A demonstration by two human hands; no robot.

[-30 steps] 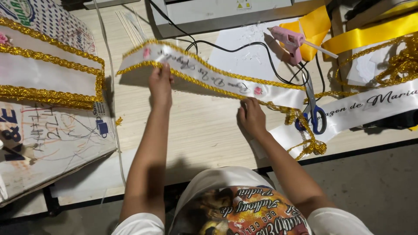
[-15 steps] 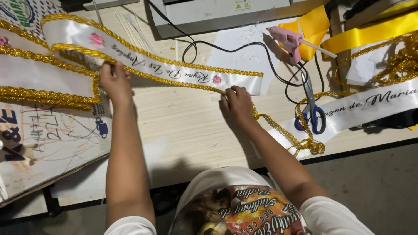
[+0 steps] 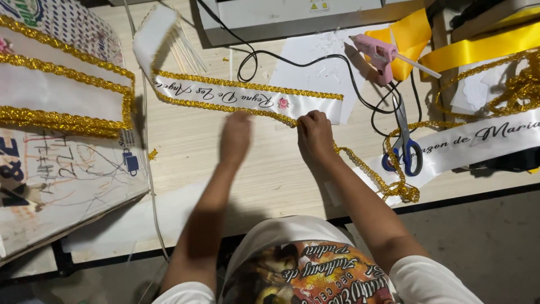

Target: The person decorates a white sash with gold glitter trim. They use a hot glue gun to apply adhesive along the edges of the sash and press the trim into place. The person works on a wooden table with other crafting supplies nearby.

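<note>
A white sash (image 3: 242, 97) with a gold edge lies flat across the wooden counter (image 3: 185, 152), a bit slanted, with curly dark writing and a small pink flower on it; its far left end curls up toward the top of the counter; the right hand (image 3: 315, 135) is closed in a pinch on the gold trim (image 3: 360, 166) right at the lower edge of the sash, near its right end; the left hand (image 3: 235, 138) is blurry, so I cannot tell if it is open or closed; it sits just below the sash, touching or almost touching the lower gold edge, close beside the right hand; the loose gold trim runs from the right hand down to the right and ends in a tangled little pile near the counter's front edge; blue scissors (image 3: 406, 147) lie just past that trim; a pink glue gun (image 3: 378, 55) lies higher up on a sheet of white paper, with its black cord looping across the counter; another white sash (image 3: 478, 143) with dark writing lies at the right; yellow ribbon (image 3: 484, 45) lies at the top right; a wide white and gold piece (image 3: 62, 98) lies at the far left.
</note>
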